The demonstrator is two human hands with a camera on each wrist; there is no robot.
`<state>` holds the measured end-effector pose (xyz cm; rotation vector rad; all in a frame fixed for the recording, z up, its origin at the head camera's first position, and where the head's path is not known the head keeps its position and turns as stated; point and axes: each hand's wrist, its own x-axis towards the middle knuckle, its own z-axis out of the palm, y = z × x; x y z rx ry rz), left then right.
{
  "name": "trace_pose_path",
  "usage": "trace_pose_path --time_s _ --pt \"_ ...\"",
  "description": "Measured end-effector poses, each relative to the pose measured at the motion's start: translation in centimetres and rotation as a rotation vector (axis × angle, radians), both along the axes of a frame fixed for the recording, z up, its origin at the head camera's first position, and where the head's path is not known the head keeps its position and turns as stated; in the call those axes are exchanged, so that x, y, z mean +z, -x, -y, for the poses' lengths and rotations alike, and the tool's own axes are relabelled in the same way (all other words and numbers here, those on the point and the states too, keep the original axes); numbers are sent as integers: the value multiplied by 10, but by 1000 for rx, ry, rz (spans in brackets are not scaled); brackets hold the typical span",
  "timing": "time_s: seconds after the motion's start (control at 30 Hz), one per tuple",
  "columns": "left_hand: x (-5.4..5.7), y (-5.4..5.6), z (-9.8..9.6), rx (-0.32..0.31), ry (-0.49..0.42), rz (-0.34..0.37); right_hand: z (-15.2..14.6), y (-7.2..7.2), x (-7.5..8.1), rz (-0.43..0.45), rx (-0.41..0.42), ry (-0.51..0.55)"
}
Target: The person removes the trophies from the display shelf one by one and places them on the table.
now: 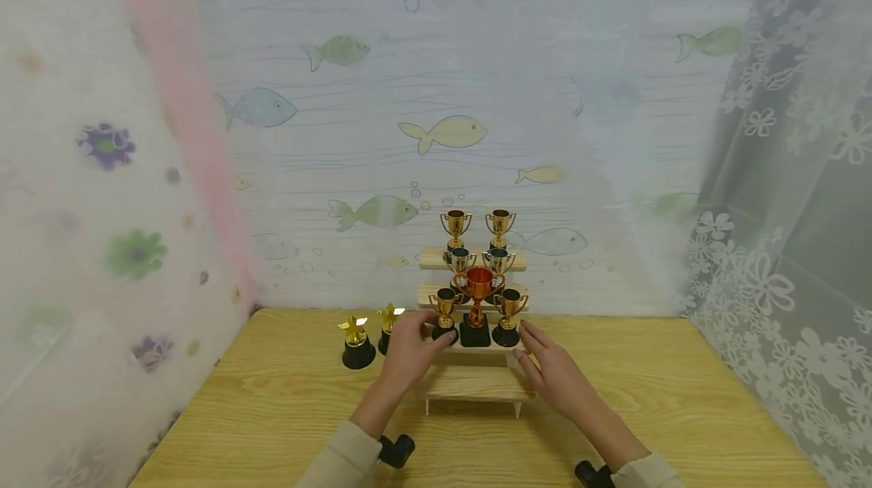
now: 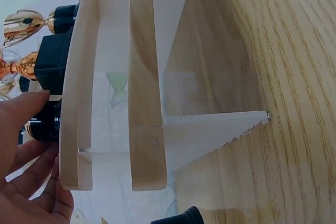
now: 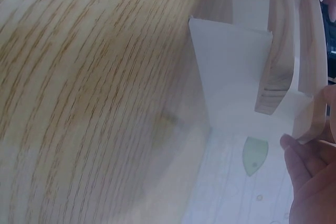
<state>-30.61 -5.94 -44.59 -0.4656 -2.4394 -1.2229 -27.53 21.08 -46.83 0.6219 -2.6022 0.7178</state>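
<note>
A wooden stepped display stand [image 1: 470, 383] with white side supports holds several small trophies. My left hand [image 1: 409, 348] grips the black base of a small gold trophy cup [image 1: 446, 300] at the left of a lower step, thumb on the base's near side. Beside it, mid-step, stands a larger copper-red trophy cup [image 1: 479, 284] on a square black base. A second gold trophy cup [image 1: 509, 305] occupies the step's right side. There my right hand [image 1: 562, 382] pinches the end of the step board [image 3: 314, 116], close by that cup's base.
Two gold star trophies [image 1: 354, 333] with black bases stand on the wooden table [image 1: 272, 397] left of the stand. Silver cups [image 1: 459, 259] and gold cups [image 1: 456, 223] fill the higher steps. A fish-patterned curtain [image 1: 381, 132] hangs behind.
</note>
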Motion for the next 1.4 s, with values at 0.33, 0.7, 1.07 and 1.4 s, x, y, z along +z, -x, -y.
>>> trace_pose_path --time_s 0.33,0.7,1.07,1.4 --pt "2 0 -1 -10 -2 -26 0 -1 0 1 -7 -4" --pt "5 0 3 -4 -2 -42 0 -1 0 -4 -5 -5" --pt "12 -6 7 0 -9 -35 0 -1 0 -12 0 2" --pt "14 -9 15 1 -22 -69 -1 0 -2 -12 0 1"
